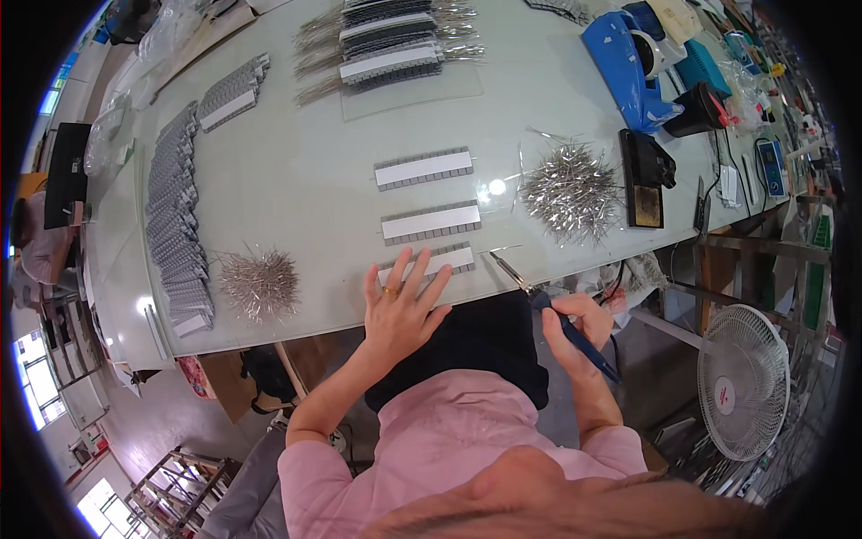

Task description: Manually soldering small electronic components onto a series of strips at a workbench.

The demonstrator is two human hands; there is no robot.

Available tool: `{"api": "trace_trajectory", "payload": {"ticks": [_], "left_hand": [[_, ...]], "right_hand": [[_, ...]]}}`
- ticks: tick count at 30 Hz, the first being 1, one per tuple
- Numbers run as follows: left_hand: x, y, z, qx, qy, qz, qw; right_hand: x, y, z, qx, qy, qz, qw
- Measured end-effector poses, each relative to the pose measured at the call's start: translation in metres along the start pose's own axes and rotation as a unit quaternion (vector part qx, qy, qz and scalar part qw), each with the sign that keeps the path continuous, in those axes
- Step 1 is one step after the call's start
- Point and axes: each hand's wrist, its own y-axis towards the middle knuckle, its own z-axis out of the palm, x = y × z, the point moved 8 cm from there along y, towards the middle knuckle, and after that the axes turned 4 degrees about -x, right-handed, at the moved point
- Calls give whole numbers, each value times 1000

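My left hand point(404, 310) lies with spread fingers on the nearest white-and-grey segmented strip point(460, 259), close to the table's front edge. Part of that strip is hidden under the fingers. My right hand point(579, 328) is closed around the dark blue handle of a soldering iron point(539, 298). The iron's metal tip points up and left, a little right of the strip's end, near a thin wire point(505, 248). Two similar strips lie farther away in a row, a middle strip point(431, 222) and a far strip point(423, 168).
Wire pins form a right pile point(570, 193) and a left pile point(259, 285). Grey strips point(175, 225) are stacked along the left; wired strips point(391, 61) sit at the back. A soldering stand point(644, 175) and blue tape dispenser point(620, 67) stand right. A fan point(743, 382) is beyond the table.
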Motion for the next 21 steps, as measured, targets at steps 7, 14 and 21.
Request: {"api": "trace_trajectory", "payload": {"ticks": [7, 14, 21], "left_hand": [[-1, 0, -1, -8, 8, 1, 1000], [0, -1, -1, -15, -4, 6, 1000], [3, 1, -1, -1, -17, -3, 1000]], "right_hand": [[5, 8, 14, 40, -12, -14, 999], [-11, 9, 16, 53, -36, 44, 997], [-56, 5, 8, 31, 68, 147, 986]]}}
